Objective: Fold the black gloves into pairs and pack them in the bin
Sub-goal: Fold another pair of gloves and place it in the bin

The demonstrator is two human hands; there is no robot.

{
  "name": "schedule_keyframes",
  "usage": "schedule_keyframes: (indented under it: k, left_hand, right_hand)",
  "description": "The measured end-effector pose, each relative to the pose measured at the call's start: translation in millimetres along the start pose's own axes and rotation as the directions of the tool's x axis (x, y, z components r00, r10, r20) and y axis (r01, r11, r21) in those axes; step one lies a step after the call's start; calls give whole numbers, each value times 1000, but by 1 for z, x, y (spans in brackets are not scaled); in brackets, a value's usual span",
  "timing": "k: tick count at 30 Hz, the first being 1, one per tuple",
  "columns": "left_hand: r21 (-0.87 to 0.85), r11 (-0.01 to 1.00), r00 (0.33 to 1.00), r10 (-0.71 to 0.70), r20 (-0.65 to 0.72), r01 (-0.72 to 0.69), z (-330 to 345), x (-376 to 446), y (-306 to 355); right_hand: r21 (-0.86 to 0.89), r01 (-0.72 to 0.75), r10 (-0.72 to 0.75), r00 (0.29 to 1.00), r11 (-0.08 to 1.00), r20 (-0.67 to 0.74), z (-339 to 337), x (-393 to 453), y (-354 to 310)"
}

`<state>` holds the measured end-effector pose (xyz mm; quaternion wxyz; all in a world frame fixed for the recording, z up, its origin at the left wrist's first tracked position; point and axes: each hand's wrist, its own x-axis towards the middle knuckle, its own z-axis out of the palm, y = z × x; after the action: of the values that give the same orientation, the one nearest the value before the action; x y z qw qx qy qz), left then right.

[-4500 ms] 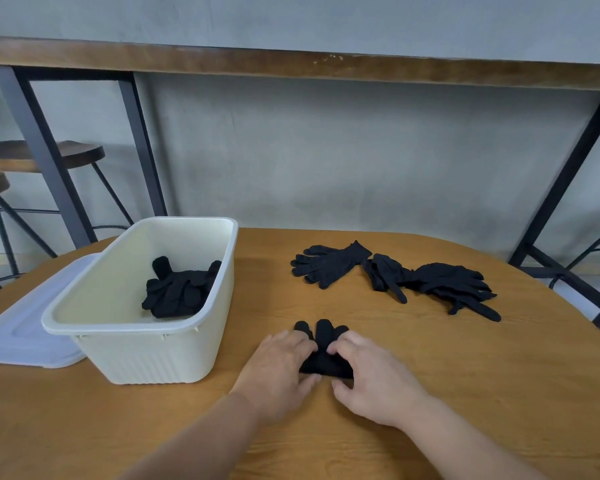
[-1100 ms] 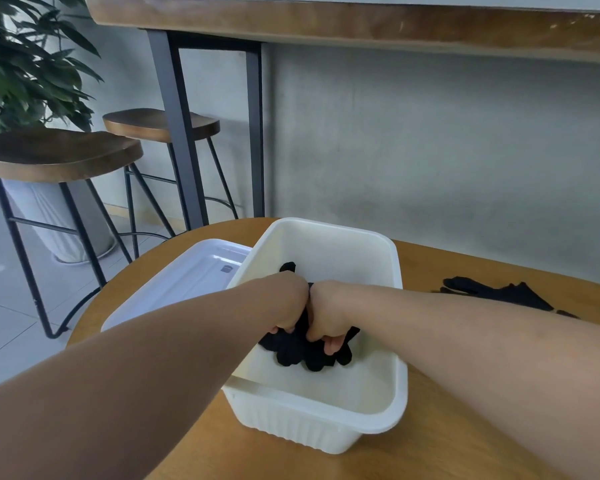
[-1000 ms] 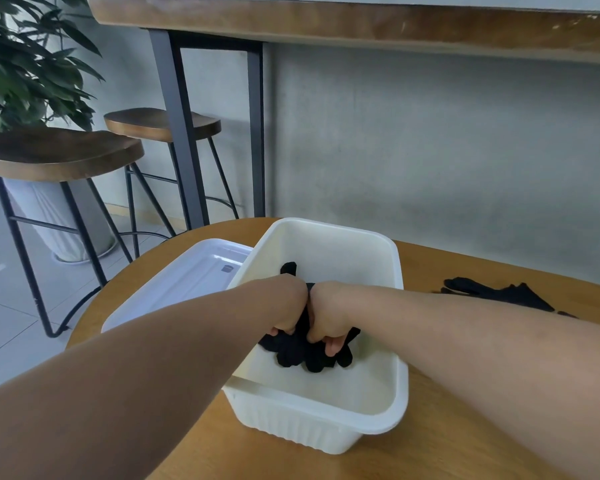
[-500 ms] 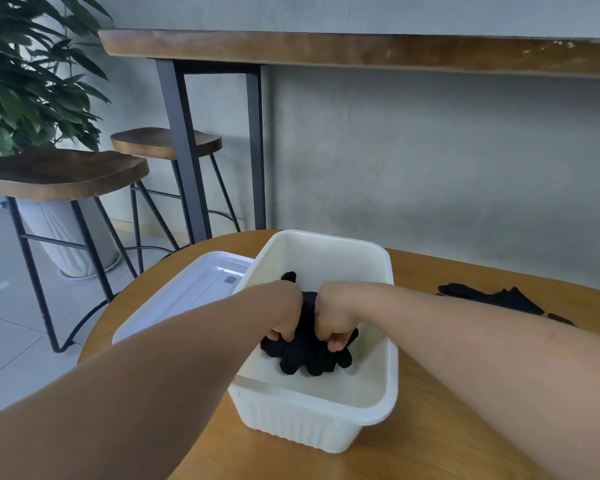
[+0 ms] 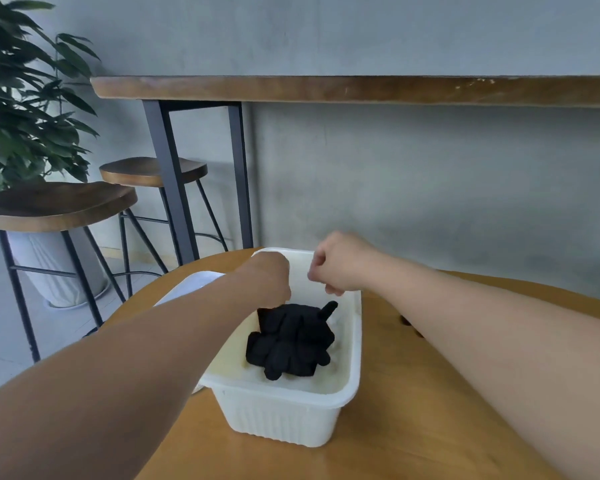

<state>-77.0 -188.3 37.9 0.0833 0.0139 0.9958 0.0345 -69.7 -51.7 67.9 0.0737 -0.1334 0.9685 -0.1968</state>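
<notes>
Two dark bundles, or perhaps one heap, of black gloves (image 5: 290,341) are lying in the bin (image 5: 284,415), bunched toward its middle with one glove finger sticking up at the far right of the pile. How many pairs are making up the heap cannot be told, since the fabric is reading as a single black mass. Both hands are hovering just above it, apart from the gloves. The right hand (image 5: 338,263) is hanging over the bin's far rim with its fingers curled in and nothing between them. The left hand (image 5: 269,277) is sitting a little lower, just over the far edge of the pile, knuckles toward the camera; its fingers are hidden, so whether it is curled or relaxed cannot be told, though no glove seems to be hanging from it.

Judging by this, at least part of the packing is done: gloves are resting inside and neither hand appears to be carrying anything. Whether more gloves are waiting cannot be told, because the right forearm is covering much of the table (image 5: 378,445) to the right of the bin; only two small dark specks are showing beside the arm. A white lid (image 5: 191,285) is lying just left of the bin, partly behind the left arm, so the bin is standing uncovered.
</notes>
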Motion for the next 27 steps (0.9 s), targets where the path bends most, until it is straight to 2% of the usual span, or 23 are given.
schedule_keyframes:
  k: [2, 4, 6, 8, 10, 12, 15, 18, 20, 22, 27]
  left_hand:
    - [-108, 991, 986, 59, -159, -76, -17, -15, 14]
    - [-263, 951, 954, 80, -290, -160, -31, -28, 42]
    - [-417, 877, 932, 85, -351, -237, -39, -40, 77]
    - [-515, 796, 917, 121, -379, -318, -35, -49, 117]
    - [-557, 752, 921, 176, -346, -353, -17, -52, 156]
    - [-550, 763, 939, 238, -248, -339, 13, -54, 190]
    - [-530, 797, 950, 309, -56, -290, 71, -50, 226]
    - [-544, 819, 963, 260, 68, -182, 117, -33, 244]
    - [-584, 804, 977, 198, 83, -113, 132, -19, 250]
    - [-616, 783, 989, 140, 41, -85, 137, 1, 255]
    - [-568, 808, 988, 126, -95, -157, 129, 62, 277]
  right_hand:
    - [66, 12, -1, 986, 998, -164, -23, -17, 12]
    - [106, -4, 39, 942, 994, -332, -44, -39, 38]
    - [224, -27, 125, 892, 974, -434, -58, -62, 72]
    - [347, -64, 235, 847, 936, -477, -65, -87, 111]
    - [456, -107, 345, 808, 883, -478, -65, -112, 149]
    - [528, -182, 446, 784, 829, -431, -57, -133, 185]
    - [517, -319, 525, 789, 794, -319, -37, -153, 229]
    - [492, -390, 548, 804, 778, -229, -17, -157, 268]
    - [478, -413, 551, 813, 775, -190, -5, -151, 289]
    - [478, -413, 542, 823, 775, -169, 1, -139, 303]
    - [396, -393, 506, 828, 830, -240, 3, -94, 324]
